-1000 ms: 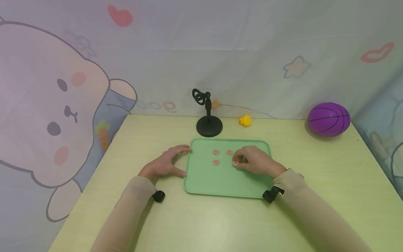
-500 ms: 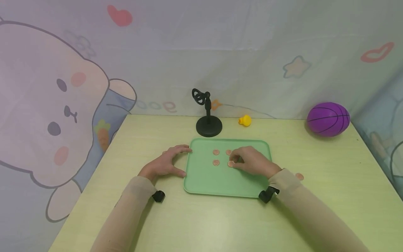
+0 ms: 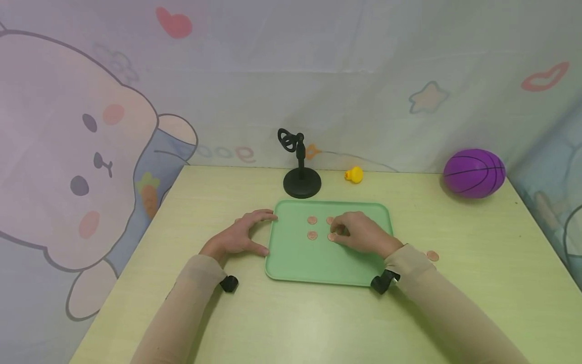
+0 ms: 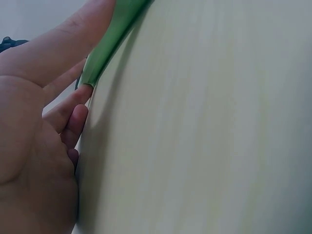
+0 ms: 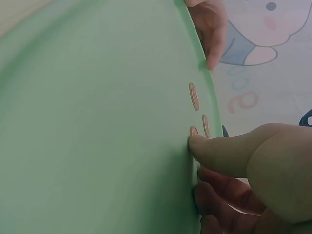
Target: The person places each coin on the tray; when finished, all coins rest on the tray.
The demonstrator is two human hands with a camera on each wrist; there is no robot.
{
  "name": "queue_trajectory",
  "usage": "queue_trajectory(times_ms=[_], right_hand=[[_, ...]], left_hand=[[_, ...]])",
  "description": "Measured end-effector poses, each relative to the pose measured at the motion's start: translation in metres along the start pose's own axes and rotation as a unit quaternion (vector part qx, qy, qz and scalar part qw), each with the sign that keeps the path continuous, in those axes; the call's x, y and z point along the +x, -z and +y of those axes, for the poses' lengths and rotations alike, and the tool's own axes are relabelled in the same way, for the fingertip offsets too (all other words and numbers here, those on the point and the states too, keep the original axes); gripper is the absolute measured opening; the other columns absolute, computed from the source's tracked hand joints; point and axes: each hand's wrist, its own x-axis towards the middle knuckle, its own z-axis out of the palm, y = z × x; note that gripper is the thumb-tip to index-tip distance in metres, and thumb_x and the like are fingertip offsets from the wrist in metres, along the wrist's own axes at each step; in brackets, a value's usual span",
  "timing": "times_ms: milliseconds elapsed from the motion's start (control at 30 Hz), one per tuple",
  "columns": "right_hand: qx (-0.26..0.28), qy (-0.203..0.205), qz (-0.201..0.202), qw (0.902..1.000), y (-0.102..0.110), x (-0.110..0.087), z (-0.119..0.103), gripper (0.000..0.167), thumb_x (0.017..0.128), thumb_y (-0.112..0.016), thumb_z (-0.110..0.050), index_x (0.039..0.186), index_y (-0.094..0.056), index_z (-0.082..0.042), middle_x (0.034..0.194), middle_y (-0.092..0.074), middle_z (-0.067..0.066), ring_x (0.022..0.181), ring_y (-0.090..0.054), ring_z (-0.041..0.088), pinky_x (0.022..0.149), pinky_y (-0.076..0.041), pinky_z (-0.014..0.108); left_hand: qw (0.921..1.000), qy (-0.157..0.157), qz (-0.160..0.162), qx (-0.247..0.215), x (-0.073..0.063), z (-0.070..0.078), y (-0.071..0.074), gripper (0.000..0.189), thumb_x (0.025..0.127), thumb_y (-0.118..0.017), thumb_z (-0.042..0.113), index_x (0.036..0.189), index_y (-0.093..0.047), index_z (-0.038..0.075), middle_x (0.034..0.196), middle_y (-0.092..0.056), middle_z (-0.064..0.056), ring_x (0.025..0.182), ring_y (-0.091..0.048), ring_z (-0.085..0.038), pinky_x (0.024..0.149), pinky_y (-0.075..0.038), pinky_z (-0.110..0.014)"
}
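Note:
A copper-coloured coin [image 3: 331,236] lies at the fingertips of my right hand [image 3: 361,232], low over the green tray [image 3: 300,263]. In the right wrist view my thumb [image 5: 219,153] overlaps this coin, and the curled fingers beside it are partly hidden. Two more coins form a column to the left, a rear coin [image 3: 311,220] and a front coin [image 3: 312,235]. Behind my right fingers shows part of another coin [image 3: 330,220]. My left hand [image 3: 236,235] rests at the tray's left edge, thumb and fingers spread along the rim.
On the table right of the tray lies a loose coin [image 3: 432,256], close to my right sleeve. Behind the tray stand a black stand [image 3: 302,183] and a small yellow toy [image 3: 354,175]. A purple ball [image 3: 474,173] sits at the back right, before a printed cloth.
My right hand has slid left across the tray with the coin at its fingertips, lining it up beside the front-left coin. The loose table coin has come into fuller view. My left hand stays put.

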Motion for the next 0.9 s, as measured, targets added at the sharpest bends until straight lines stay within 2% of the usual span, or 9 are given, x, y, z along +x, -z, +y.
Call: queue_trajectory(times_ms=[367, 900], right_hand=[[0.003, -0.010, 0.005, 0.9999, -0.0012, 0.0015, 0.0005, 0.010, 0.096, -0.079, -0.021, 0.098, -0.076, -0.012, 0.090, -0.072, -0.002, 0.080, -0.061, 0.013, 0.078, -0.053, 0.035], [0.004, 0.000, 0.010, 0.9999, 0.0001, 0.0006, -0.0005, 0.008, 0.096, -0.078, -0.018, 0.095, -0.076, -0.011, 0.087, -0.071, -0.002, 0.075, -0.057, 0.012, 0.075, -0.050, 0.032]], left_hand=[[0.9999, -0.014, 0.003, 0.001, 0.0007, -0.0004, -0.0004, 0.087, 0.075, -0.097, 0.028, 0.150, -0.055, 0.028, 0.169, -0.032, -0.002, 0.158, -0.020, -0.033, 0.126, -0.013, -0.063], [1.0000, 0.001, 0.002, 0.009, -0.0013, 0.0007, -0.0001, 0.089, 0.073, -0.098, 0.031, 0.151, -0.054, 0.031, 0.169, -0.033, 0.000, 0.157, -0.022, -0.031, 0.127, -0.017, -0.061]])
